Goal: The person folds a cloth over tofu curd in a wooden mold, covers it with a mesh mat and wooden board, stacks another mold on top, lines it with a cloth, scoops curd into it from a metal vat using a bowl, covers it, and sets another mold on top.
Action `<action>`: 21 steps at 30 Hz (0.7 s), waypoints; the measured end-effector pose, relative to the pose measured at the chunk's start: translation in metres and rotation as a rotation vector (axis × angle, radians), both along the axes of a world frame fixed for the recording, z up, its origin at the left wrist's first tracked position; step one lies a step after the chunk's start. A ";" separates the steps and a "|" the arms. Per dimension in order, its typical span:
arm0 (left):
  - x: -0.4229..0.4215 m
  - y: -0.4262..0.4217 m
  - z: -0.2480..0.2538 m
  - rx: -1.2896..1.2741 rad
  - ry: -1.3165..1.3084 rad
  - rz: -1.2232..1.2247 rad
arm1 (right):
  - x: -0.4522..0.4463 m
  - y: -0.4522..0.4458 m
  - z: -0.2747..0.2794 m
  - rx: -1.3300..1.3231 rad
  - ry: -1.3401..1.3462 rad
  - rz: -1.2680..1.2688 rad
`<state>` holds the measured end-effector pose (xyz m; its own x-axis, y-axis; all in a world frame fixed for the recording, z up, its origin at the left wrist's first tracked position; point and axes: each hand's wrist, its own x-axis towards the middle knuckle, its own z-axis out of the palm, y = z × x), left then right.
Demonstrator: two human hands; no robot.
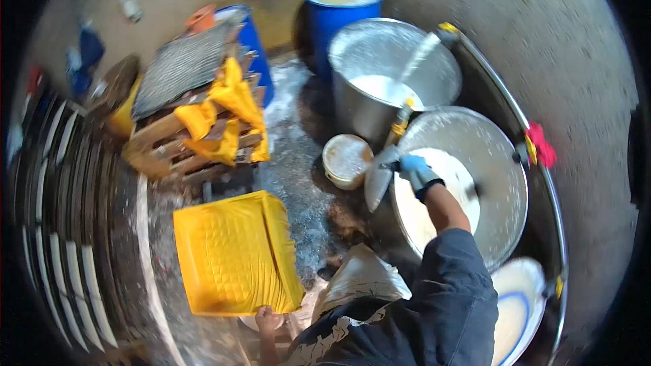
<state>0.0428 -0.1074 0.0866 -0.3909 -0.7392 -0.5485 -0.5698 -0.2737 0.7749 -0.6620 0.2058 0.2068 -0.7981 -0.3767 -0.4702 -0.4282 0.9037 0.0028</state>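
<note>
Steel gleams dully in the head view, where the right hand (417, 171), in a blue glove, reaches across the left rim of a large vat (496, 163) of white liquid (449, 171). Its fingers look clamped on what seems to be the handle of a metal scoop (377, 186), which hangs at the outer side of that rim, above the bare floor and just beside a small bucket (346, 157); blur hides the exact grip. Holding it well calls for a firm wrist, the scoop kept level and clear of the rim, and the dark cuff kept out of the liquid. Meanwhile the bare left hand (266, 318) touches the bottom edge of a yellow padded cover (227, 257), towards its right corner; whether the fingers pinch the fabric I cannot tell. A light touch there would steady the body without dragging the cover, and both feet should be planted squarely, since the floor (288, 152) looks wet.
</note>
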 end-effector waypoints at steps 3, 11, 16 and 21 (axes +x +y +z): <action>-0.042 -0.020 0.004 0.072 -0.108 -0.162 | 0.019 0.014 -0.012 -0.191 0.168 -0.023; -0.201 0.007 0.046 0.090 -0.173 -0.428 | 0.104 0.083 0.001 -1.164 0.022 -0.794; -0.288 0.056 0.068 0.103 -0.197 -0.533 | 0.122 0.153 -0.064 -1.021 -0.016 -1.285; -0.341 0.112 0.073 0.111 -0.252 -0.582 | 0.154 0.246 -0.123 -1.505 -0.664 -1.742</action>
<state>-0.2986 0.0046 0.1597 -0.5606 -0.3784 -0.7366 -0.8098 0.0647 0.5831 -0.5077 0.4520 0.0839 -0.5434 0.0144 -0.8394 0.7420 -0.4594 -0.4882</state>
